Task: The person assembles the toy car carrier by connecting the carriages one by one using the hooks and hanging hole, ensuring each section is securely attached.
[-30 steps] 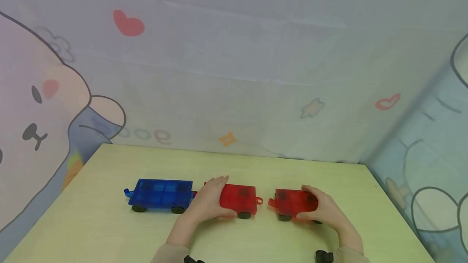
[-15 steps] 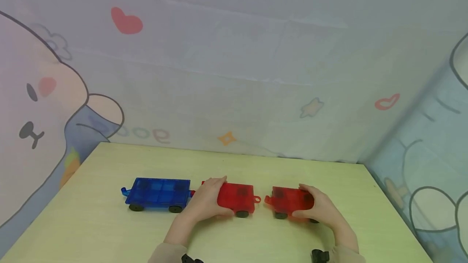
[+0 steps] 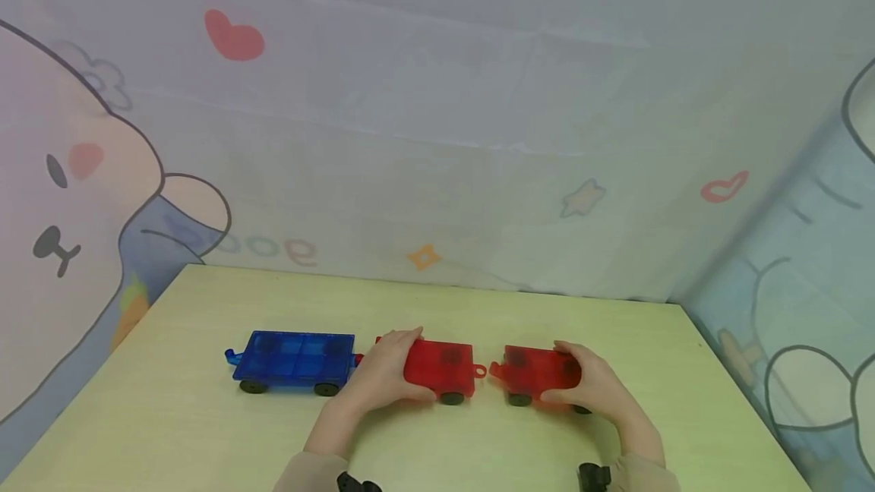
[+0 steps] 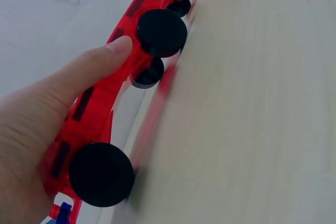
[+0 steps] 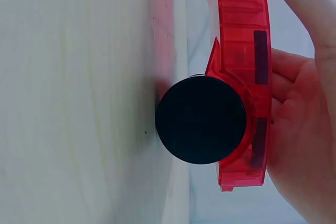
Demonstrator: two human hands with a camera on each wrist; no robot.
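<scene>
Blue wagon [image 3: 294, 357]: sits on its black wheels at the left of the tabletop [image 3: 171, 416], just beside the middle car; whether they touch I cannot tell.
Left hand [image 3: 383, 378]: my grip curls round the left end of the middle red wagon [image 3: 440, 369], thumb on the near edge, fingers over the far edge.
Middle red wagon: wheels on the tabletop, its small loop pointing right.
Gap: the loop and the right red wagon [image 3: 536, 370] stand very close, contact unclear.
Right hand [image 3: 591, 386]: my grip wraps round the right end of that wagon, fingers on top, thumb along the near side.
</scene>
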